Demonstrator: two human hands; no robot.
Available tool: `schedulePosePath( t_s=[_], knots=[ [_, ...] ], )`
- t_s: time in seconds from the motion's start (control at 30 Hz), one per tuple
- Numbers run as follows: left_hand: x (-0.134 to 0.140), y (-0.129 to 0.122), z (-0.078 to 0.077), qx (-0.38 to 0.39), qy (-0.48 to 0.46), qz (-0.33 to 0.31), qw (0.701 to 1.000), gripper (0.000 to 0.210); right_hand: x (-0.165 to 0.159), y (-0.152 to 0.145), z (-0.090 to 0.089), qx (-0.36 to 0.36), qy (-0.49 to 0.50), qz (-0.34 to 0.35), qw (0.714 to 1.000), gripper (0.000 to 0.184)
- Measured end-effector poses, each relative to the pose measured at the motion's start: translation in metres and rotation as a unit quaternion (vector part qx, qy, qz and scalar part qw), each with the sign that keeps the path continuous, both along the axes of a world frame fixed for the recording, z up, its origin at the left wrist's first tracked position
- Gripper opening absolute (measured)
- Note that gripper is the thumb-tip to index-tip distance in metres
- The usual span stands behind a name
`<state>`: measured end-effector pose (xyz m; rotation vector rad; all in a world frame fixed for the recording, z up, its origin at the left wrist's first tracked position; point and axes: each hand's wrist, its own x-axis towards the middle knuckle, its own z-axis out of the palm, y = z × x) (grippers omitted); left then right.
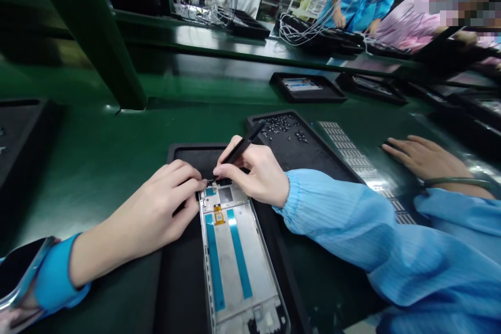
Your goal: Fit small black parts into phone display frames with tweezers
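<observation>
A silver phone frame [230, 263] with two blue strips and an orange flex cable [219, 215] lies lengthwise in a black tray [183, 152]. At its top left corner my left hand [166, 201] is closed, index fingertip and thumb gripping the edge. My right hand [256, 169] pinches black tweezers [243, 147] in a slanted pen grip over the frame's top end. The tweezers' tips are mostly hidden by my fingers. Any small part at the fingertips is too small to make out.
Behind my right hand a second black tray [289, 135] holds many tiny black parts. A co-worker's hand [430, 159] rests at the right, beside a strip of silver pieces [348, 148]. A green post [105, 47] rises at back left. Another tray [309, 95] carries a phone frame.
</observation>
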<state>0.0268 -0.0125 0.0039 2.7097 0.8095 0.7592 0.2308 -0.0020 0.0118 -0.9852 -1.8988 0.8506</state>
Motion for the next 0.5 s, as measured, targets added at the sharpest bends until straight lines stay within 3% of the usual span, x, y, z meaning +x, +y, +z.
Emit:
schedulePosePath(
  t_s=[0.33,0.5],
  knots=[
    [0.0004,-0.0007,0.0003,0.009,0.001,-0.002,1.0,0.017,-0.0013,0.0011,-0.0032,0.102,-0.06,-0.006,0.993,0.022],
    [0.0013,0.0028,-0.0012,0.012,0.006,-0.003,1.0,0.016,-0.0032,-0.001,-0.0055,0.174,-0.073,0.032,0.981,0.023]
  ],
)
